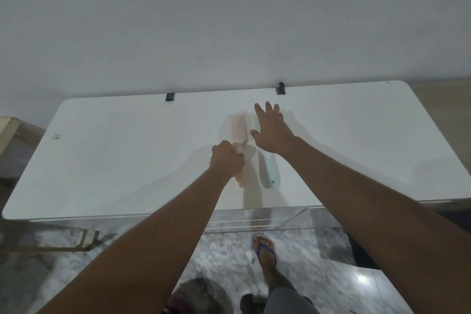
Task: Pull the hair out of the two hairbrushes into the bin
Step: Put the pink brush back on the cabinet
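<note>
L hand (226, 160): fingers curled tight round the neck of the pink brush (238, 127), knuckles up, thumb hidden. Brush head sticks out past the knuckles on the far side, bristles facing up. The handle end pokes out on the near side, below the heel of the hand. Can't tell if the brush rests on the white table (127, 160) or is lifted a bit.

R hand (272, 132): palm down, fingers (267, 109) straight and spread wide, holding nothing. Thumb points left twd the pink head. Its tip is just beside the head's R edge; touching or not, can't tell. Fingertips reach beyond the pink head.

Mint brush (269, 173): lies on the table under the R palm and wrist, so the head is hidden. Only the handle shows, running out from under the wrist on the near side, w/ a small hole at its end. It lies just R of the pink handle, roughly parallel, not touching it. Palm contact w/ the mint brush: can't tell.

Beyond the R fingertips, on the table's far edge, sits a black clip (280, 88). A 2nd clip (170, 96) is further L, past the L knuckles.

Below the table edge, btw the forearms: a foot in a blue flip-flop (265, 252) on marbled floor (229, 250). Near the L elbow there's a round dark shape (201, 296), too blurred to ID.
</note>
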The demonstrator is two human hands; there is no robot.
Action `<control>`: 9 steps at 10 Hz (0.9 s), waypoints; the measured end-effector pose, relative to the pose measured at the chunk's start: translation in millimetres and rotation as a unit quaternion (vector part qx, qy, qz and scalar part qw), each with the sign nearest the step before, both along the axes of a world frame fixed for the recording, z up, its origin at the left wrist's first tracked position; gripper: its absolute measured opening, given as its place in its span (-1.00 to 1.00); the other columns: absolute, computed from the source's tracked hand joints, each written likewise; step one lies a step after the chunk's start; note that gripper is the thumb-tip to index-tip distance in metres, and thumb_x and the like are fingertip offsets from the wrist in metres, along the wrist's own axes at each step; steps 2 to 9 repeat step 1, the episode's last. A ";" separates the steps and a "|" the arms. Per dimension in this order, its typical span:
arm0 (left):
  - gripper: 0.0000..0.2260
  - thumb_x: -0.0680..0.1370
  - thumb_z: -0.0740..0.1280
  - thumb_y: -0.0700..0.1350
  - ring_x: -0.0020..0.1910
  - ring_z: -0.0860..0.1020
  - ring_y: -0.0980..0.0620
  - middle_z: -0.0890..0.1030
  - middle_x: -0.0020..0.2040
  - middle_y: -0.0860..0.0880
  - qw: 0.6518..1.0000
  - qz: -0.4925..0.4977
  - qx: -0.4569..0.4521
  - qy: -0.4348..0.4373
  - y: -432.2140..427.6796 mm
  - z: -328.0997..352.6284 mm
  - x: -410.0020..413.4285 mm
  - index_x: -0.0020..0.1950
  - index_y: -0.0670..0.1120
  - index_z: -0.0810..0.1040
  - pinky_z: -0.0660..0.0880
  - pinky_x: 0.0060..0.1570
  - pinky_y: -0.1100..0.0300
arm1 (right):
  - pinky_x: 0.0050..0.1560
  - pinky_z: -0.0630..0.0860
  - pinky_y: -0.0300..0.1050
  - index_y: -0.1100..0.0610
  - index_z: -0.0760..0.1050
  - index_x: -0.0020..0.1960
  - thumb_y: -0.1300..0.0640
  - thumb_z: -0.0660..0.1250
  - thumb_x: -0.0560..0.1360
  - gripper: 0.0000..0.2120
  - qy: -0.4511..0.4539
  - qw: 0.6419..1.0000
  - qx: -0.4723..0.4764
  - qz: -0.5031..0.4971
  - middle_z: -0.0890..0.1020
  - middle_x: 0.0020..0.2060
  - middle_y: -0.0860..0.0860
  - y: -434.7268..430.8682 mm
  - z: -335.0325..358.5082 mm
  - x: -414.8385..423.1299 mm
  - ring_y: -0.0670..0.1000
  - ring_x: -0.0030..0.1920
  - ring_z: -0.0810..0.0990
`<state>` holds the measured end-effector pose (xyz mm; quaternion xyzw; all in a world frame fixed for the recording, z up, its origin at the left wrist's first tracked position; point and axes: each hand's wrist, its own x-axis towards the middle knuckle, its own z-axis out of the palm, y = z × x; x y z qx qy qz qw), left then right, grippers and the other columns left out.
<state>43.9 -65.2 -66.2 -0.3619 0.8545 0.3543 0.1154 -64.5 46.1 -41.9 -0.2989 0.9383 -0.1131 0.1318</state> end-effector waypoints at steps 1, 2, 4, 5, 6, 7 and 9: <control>-0.51 0.53 0.36 0.04 0.22 0.55 -0.20 0.49 0.29 -0.17 0.999 0.021 0.001 0.035 0.7 9.3 10.2 0.37 -0.17 0.41 0.56 0.14 -0.05 | 0.51 0.18 0.24 0.15 0.02 0.60 -0.01 0.25 0.61 -0.32 -0.009 0.999 -0.053 -0.005 0.10 0.58 0.22 4.7 14.9 4.7 0.29 0.57 0.04; -0.51 0.53 0.36 0.04 0.22 0.55 -0.20 0.49 0.29 -0.17 0.999 0.021 0.001 0.035 0.7 9.3 10.2 0.37 -0.17 0.41 0.56 0.14 -0.05 | 0.51 0.18 0.24 0.15 0.02 0.60 -0.01 0.25 0.61 -0.32 -0.009 0.999 -0.053 -0.005 0.10 0.58 0.22 4.7 14.9 4.7 0.29 0.57 0.04; -0.51 0.53 0.36 0.04 0.22 0.55 -0.20 0.49 0.29 -0.17 0.999 0.021 0.001 0.035 0.7 9.3 10.2 0.37 -0.17 0.41 0.56 0.14 -0.05 | 0.51 0.18 0.24 0.15 0.02 0.60 -0.01 0.25 0.61 -0.32 -0.009 0.999 -0.053 -0.005 0.10 0.58 0.22 4.7 14.9 4.7 0.29 0.57 0.04; -0.51 0.53 0.36 0.04 0.22 0.55 -0.20 0.49 0.29 -0.17 0.999 0.021 0.001 0.035 0.7 9.3 10.2 0.37 -0.17 0.41 0.56 0.14 -0.05 | 0.51 0.18 0.24 0.15 0.02 0.60 -0.01 0.25 0.61 -0.32 -0.009 0.999 -0.053 -0.005 0.10 0.58 0.22 4.7 14.9 4.7 0.29 0.57 0.04; -0.51 0.53 0.36 0.04 0.22 0.55 -0.20 0.49 0.29 -0.17 0.999 0.021 0.001 0.035 0.7 9.3 10.2 0.37 -0.17 0.41 0.56 0.14 -0.05 | 0.51 0.18 0.24 0.15 0.02 0.60 -0.01 0.25 0.61 -0.32 -0.009 0.999 -0.053 -0.005 0.10 0.58 0.22 4.7 14.9 4.7 0.29 0.57 0.04; -0.51 0.53 0.36 0.04 0.22 0.55 -0.20 0.49 0.29 -0.17 0.999 0.021 0.001 0.035 0.7 9.3 10.2 0.37 -0.17 0.41 0.56 0.14 -0.05 | 0.51 0.18 0.24 0.15 0.02 0.60 -0.01 0.25 0.61 -0.32 -0.009 0.999 -0.053 -0.005 0.10 0.58 0.22 4.7 14.9 4.7 0.29 0.57 0.04; -0.51 0.53 0.36 0.04 0.22 0.55 -0.20 0.49 0.29 -0.17 0.999 0.021 0.001 0.035 0.7 9.3 10.2 0.37 -0.17 0.41 0.56 0.14 -0.05 | 0.51 0.18 0.24 0.15 0.02 0.60 -0.01 0.25 0.61 -0.32 -0.009 0.999 -0.053 -0.005 0.10 0.58 0.22 4.7 14.9 4.7 0.29 0.57 0.04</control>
